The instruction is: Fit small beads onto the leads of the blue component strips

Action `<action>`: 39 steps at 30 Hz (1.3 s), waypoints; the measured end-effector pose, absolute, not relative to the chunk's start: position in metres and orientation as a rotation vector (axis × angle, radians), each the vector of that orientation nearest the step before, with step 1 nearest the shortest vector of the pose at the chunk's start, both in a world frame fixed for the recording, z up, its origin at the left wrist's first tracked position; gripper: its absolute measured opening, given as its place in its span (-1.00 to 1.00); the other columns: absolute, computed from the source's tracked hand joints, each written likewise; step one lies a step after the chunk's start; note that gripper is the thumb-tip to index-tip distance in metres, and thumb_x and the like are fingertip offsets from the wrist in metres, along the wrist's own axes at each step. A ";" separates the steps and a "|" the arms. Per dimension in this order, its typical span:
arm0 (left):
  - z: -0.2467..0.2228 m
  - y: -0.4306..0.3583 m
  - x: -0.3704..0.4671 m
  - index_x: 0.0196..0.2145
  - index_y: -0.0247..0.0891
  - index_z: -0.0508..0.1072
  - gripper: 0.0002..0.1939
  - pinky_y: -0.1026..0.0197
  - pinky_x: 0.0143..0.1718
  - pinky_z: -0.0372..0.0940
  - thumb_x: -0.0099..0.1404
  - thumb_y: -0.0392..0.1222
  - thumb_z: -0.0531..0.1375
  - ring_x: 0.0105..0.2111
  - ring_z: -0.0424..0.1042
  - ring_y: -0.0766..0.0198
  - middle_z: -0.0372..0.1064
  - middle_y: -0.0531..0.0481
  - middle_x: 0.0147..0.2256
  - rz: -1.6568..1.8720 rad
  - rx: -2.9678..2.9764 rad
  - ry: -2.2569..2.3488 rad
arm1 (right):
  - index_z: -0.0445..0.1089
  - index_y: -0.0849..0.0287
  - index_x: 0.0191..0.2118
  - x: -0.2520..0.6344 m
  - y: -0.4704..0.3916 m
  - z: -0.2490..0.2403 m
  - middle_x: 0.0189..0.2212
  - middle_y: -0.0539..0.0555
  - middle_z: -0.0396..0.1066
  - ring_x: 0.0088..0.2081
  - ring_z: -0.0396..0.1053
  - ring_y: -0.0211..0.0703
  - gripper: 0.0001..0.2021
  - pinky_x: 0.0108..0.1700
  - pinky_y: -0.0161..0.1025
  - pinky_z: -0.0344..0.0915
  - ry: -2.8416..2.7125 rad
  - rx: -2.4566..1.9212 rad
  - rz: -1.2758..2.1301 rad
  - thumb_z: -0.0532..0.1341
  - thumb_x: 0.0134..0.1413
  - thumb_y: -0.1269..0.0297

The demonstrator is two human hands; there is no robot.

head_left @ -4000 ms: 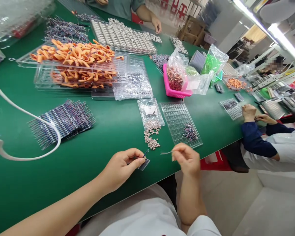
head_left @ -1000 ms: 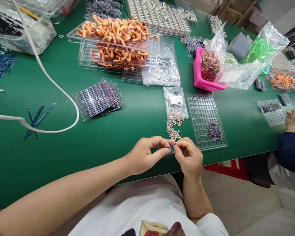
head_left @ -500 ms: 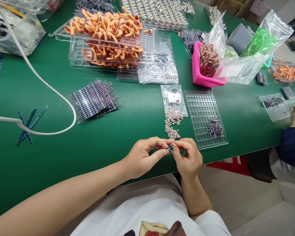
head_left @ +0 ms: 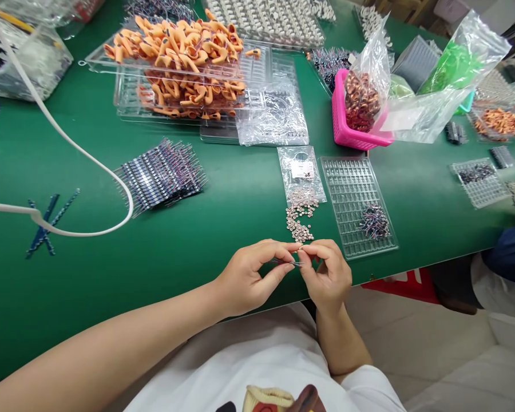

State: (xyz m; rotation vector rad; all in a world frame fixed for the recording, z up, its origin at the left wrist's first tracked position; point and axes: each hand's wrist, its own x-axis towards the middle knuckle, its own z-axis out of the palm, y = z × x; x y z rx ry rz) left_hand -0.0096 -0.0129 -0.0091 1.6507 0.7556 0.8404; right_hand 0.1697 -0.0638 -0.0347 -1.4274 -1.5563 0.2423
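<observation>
From my station I see a green worktop (head_left: pixel 240 183) with a white cable (head_left: pixel 79 146) looping over its left part. Towards the back, a heap of orange parts (head_left: pixel 189 43) fills stacked clear trays (head_left: pixel 126 97) — a crumpled clear bag (head_left: pixel 272 123) lies just beside them. Behind, I make out rows of white parts (head_left: pixel 266 23). Right of the clear bag, a pink basket (head_left: pixel 347 131) holds bagged copper-coloured parts (head_left: pixel 363 103), with a green-filled bag (head_left: pixel 450 71) near it. At far right I see more orange pieces (head_left: pixel 500 121) and — lower — a co-worker's blue sleeve (head_left: pixel 512 257) near a red stool (head_left: pixel 407 286).
</observation>
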 end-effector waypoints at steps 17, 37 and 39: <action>-0.010 -0.011 -0.010 -0.27 -0.23 0.47 -0.90 0.17 -0.15 0.47 0.36 -0.36 0.17 -0.18 0.57 0.20 0.62 -0.19 -0.09 0.892 1.773 0.712 | 0.47 0.01 -0.11 0.173 -0.062 -0.033 -0.31 0.04 0.53 -0.33 0.52 -0.15 -0.79 -0.31 -0.17 0.53 -1.673 -1.384 0.126 0.32 0.17 0.44; -0.012 -0.012 -0.010 -0.27 -0.29 0.51 -0.91 0.16 -0.13 0.46 0.32 -0.36 0.19 -0.14 0.58 0.15 0.62 -0.23 -0.13 0.885 1.683 0.721 | 0.44 0.06 -0.12 0.172 -0.061 -0.034 -0.31 0.04 0.50 -0.35 0.46 -0.21 -0.73 -0.41 -0.27 0.41 -1.696 -1.374 0.092 0.31 0.11 0.56; -0.012 -0.012 -0.009 -0.27 -0.30 0.52 -0.92 0.14 -0.12 0.46 0.33 -0.30 0.21 -0.15 0.58 0.14 0.62 -0.23 -0.11 0.788 1.518 0.756 | 0.45 0.07 -0.14 0.172 -0.062 -0.034 -0.32 0.03 0.49 -0.35 0.44 -0.22 -0.74 -0.41 -0.28 0.38 -1.657 -1.366 0.165 0.31 0.11 0.56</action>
